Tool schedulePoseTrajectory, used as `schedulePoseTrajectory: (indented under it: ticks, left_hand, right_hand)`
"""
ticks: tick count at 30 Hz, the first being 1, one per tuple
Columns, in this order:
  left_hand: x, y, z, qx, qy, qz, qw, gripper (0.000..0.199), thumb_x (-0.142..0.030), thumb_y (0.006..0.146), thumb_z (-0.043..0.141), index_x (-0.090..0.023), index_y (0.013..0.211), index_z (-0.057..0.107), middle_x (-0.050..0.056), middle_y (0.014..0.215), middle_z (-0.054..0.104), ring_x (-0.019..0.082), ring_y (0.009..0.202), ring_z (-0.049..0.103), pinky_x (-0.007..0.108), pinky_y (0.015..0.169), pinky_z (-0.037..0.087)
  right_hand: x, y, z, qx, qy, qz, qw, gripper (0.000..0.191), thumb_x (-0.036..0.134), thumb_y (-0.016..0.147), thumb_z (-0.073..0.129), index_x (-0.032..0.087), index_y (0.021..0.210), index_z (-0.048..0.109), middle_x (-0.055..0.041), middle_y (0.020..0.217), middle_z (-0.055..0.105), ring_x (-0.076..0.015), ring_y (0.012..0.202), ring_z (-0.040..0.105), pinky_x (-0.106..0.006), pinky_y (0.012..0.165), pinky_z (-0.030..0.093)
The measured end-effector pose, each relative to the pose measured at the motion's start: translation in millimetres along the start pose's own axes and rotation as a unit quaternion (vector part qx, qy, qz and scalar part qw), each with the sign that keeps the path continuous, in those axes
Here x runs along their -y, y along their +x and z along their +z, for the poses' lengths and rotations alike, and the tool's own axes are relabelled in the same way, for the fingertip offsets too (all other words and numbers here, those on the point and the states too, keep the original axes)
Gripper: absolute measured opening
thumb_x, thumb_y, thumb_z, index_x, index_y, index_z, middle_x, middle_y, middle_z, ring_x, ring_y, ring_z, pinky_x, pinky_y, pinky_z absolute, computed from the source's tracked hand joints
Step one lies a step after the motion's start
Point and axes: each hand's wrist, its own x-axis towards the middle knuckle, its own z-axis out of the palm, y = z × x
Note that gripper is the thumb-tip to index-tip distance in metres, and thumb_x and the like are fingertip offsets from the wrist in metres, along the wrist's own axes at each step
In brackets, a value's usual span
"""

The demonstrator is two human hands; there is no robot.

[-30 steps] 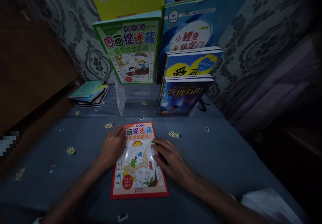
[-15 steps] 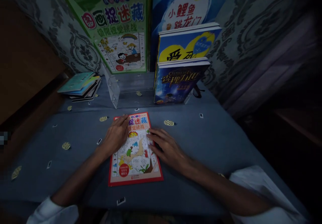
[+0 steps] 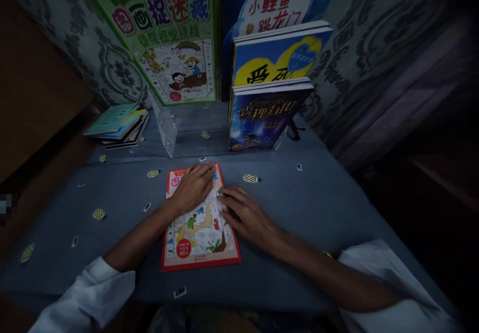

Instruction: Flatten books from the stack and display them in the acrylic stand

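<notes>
A red-bordered picture book (image 3: pixel 202 262) lies closed on the table with its illustrated cover up. Across the upper part of that cover rests my left hand (image 3: pixel 194 187), flat with fingers stretched towards the top right corner, hiding much of the title. My right hand (image 3: pixel 247 218) lies at the book's right edge, its fingers apart and the tips on the cover. Neither hand grasps anything.
Behind the book stands a clear acrylic rack (image 3: pixel 170 128). It holds a green picture book (image 3: pixel 168 28), a dark blue book (image 3: pixel 262 118), a blue-and-yellow book (image 3: pixel 277 58) and a large blue one (image 3: pixel 277 3). Thin books (image 3: pixel 116 126) are piled at the back left.
My left hand has slid right across the top of the cover, uncovering the title's left end and hiding its right part. My right hand has barely moved. The view has shifted slightly.
</notes>
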Motion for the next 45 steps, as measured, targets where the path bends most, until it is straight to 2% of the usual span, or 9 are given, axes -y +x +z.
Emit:
schedulePoseTrajectory:
  ticks: [7,12,20,24,28,32,37,41,45]
  left_hand:
    - [0.0,7.9,4.2,0.015,-0.015,0.001,1.000,0.045,-0.022,0.102,0.041,-0.011,0.144,0.050,0.015,0.151,0.053,0.027,0.139,0.049,0.047,0.113,0.037]
    - [-0.9,5.9,4.8,0.010,-0.011,-0.002,1.000,0.044,-0.022,0.102,0.040,-0.013,0.144,0.051,0.013,0.150,0.055,0.025,0.141,0.048,0.047,0.114,0.036]
    - [0.8,3.1,5.8,-0.017,-0.026,0.036,0.999,0.037,-0.022,0.103,0.042,-0.013,0.134,0.060,0.013,0.141,0.063,0.024,0.131,0.057,0.044,0.108,0.044]
    - [2.3,-1.4,7.0,-0.022,-0.033,0.056,0.998,0.037,-0.019,0.103,0.043,-0.009,0.133,0.061,0.015,0.138,0.064,0.024,0.132,0.057,0.043,0.110,0.044]
    - [-1.0,-10.7,7.4,-0.019,-0.047,0.072,0.996,0.036,-0.018,0.101,0.045,-0.012,0.133,0.062,0.014,0.138,0.065,0.024,0.132,0.057,0.044,0.111,0.043]
    - [-9.1,-21.5,6.7,-0.017,-0.067,0.080,0.994,0.037,-0.018,0.101,0.046,-0.016,0.134,0.062,0.013,0.139,0.064,0.024,0.132,0.057,0.047,0.111,0.043]
    - [-24.8,-33.1,-0.8,0.001,-0.066,0.081,0.995,0.038,-0.021,0.103,0.044,-0.015,0.135,0.062,0.013,0.142,0.062,0.025,0.135,0.055,0.048,0.114,0.041]
    - [-44.4,-48.5,-11.6,0.043,-0.061,0.095,0.993,0.038,-0.025,0.104,0.044,-0.016,0.136,0.062,0.012,0.144,0.061,0.026,0.138,0.052,0.048,0.115,0.040]
    - [-70.7,-74.5,-19.5,0.087,-0.058,0.109,0.989,0.039,-0.029,0.105,0.042,-0.018,0.137,0.060,0.011,0.148,0.058,0.026,0.140,0.050,0.049,0.118,0.037]
  right_hand:
    - [-3.8,-1.6,3.5,-0.001,0.002,0.001,1.000,0.029,0.021,0.098,0.056,0.017,0.124,0.068,-0.0164,0.131,0.065,-0.0310,0.123,0.059,-0.055,0.103,0.055]
    - [-4.5,-0.1,2.3,-0.006,0.018,-0.004,1.000,0.031,0.021,0.097,0.057,0.021,0.126,0.068,-0.0148,0.130,0.066,-0.0312,0.121,0.060,-0.054,0.099,0.057]
    - [-9.0,1.9,2.5,-0.008,0.022,-0.015,1.000,0.030,0.024,0.097,0.058,0.021,0.124,0.070,-0.0157,0.128,0.067,-0.0314,0.118,0.062,-0.054,0.097,0.056]
    - [-9.1,4.0,0.9,0.003,0.024,-0.004,1.000,0.030,0.027,0.096,0.059,0.021,0.123,0.070,-0.0141,0.127,0.068,-0.0308,0.116,0.063,-0.055,0.099,0.054]
    - [-8.5,5.8,-0.6,0.009,0.032,0.008,0.999,0.028,0.029,0.095,0.061,0.022,0.120,0.072,-0.0125,0.126,0.069,-0.0298,0.116,0.063,-0.054,0.100,0.053]
    - [-7.9,6.1,-3.5,-0.007,0.071,0.038,0.997,0.027,0.024,0.093,0.060,0.023,0.117,0.073,-0.0094,0.121,0.072,-0.0273,0.113,0.064,-0.050,0.101,0.051]
    - [-11.2,6.6,-7.4,-0.067,0.101,0.113,0.986,0.028,0.021,0.092,0.055,0.021,0.112,0.075,-0.0057,0.102,0.076,-0.0229,0.094,0.069,-0.039,0.088,0.055]
    - [-12.8,7.1,-8.6,-0.077,0.102,0.109,0.986,0.028,0.020,0.091,0.054,0.020,0.110,0.075,-0.0059,0.104,0.076,-0.0233,0.097,0.069,-0.039,0.089,0.054]
    - [-10.5,6.9,-10.0,-0.067,0.092,0.098,0.989,0.028,0.021,0.092,0.054,0.020,0.111,0.075,-0.0053,0.098,0.075,-0.0221,0.089,0.067,-0.038,0.085,0.054]
